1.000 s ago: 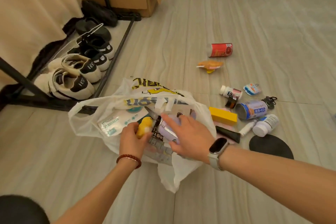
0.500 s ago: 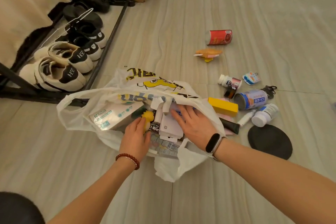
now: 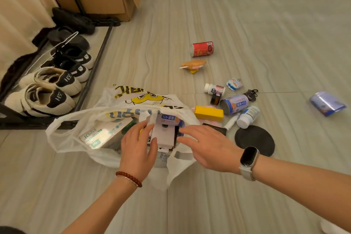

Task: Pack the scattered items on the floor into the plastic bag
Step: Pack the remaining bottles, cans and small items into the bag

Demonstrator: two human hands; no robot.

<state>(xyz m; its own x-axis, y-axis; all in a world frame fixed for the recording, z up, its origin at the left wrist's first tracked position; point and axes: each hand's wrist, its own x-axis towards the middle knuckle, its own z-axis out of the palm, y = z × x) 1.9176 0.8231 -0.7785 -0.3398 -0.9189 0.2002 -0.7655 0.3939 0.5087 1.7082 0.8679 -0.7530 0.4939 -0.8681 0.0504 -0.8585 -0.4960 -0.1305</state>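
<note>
Inside plastic bag (image 3: 62, 135): white carton (image 3: 164, 136), tissue pack (image 3: 100, 135).

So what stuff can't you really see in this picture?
Head view only:
- Bottom of the bag: covered by boxes and both hands.
- Yellow thing under the left hand: mostly covered.
- Black flat thing beside the right hand: partly covered by the bag.
- Labels on the small bottles: too tiny to read.
- White thing at the bottom right corner: cut off by the edge.
</note>
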